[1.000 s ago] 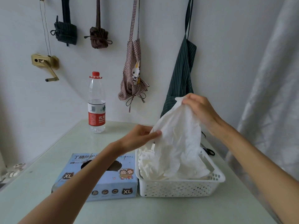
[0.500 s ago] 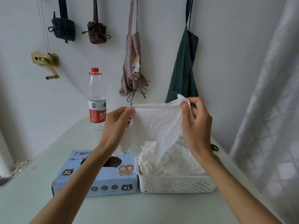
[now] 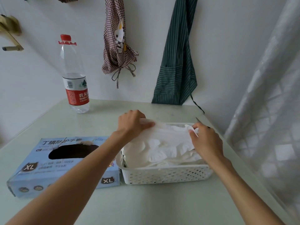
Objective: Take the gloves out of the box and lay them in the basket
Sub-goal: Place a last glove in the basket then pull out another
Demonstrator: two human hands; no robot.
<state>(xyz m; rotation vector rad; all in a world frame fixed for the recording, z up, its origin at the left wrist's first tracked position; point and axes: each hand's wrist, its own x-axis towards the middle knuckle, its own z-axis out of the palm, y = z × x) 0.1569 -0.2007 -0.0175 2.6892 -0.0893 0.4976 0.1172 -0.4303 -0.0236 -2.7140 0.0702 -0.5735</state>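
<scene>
A white glove (image 3: 168,137) lies spread across the top of the pile of white gloves in the white perforated basket (image 3: 167,175). My left hand (image 3: 132,123) pinches the glove's far left edge at the basket's back corner. My right hand (image 3: 205,140) pinches its right end above the basket's right side. The blue glove box (image 3: 61,166) sits just left of the basket, touching it; its oval opening looks dark, and I cannot tell what is inside.
A water bottle (image 3: 75,82) with a red cap stands at the back left of the pale table (image 3: 146,203). A checked apron (image 3: 116,39) and a green striped apron (image 3: 177,62) hang on the wall. A curtain (image 3: 267,111) hangs on the right.
Both hands have come down from chest height, lowering the stretched glove onto the pile in the basket. The view has tilted down and closer to the table.
</scene>
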